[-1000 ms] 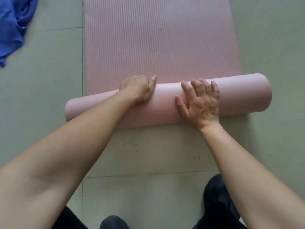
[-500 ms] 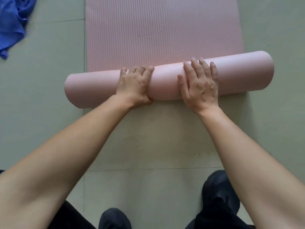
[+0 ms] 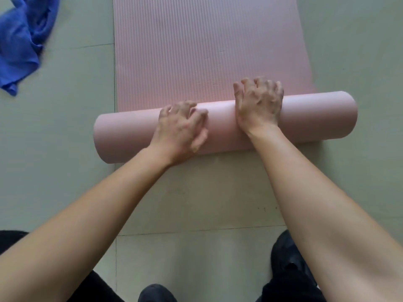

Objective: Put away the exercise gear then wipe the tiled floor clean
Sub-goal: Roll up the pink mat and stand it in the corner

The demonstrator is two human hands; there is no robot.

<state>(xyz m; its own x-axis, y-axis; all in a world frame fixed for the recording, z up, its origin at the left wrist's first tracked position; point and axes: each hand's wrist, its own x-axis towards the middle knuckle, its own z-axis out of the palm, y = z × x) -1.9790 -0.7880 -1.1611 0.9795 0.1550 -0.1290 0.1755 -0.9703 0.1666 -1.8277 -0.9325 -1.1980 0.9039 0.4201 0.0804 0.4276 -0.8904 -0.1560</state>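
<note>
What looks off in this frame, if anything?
The rolled mat runs slightly askew: its right end sits farther forward than its left, so it may wind unevenly. A blue cloth lies crumpled on the floor, upper left. Nothing looks spilled.

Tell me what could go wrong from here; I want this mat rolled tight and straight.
The rolled part of the pink mat lies skewed, right end farther forward than left, so it may telescope as rolling goes on. The left hand and right hand both grip near the middle, leaving the ends free to loosen.
</note>
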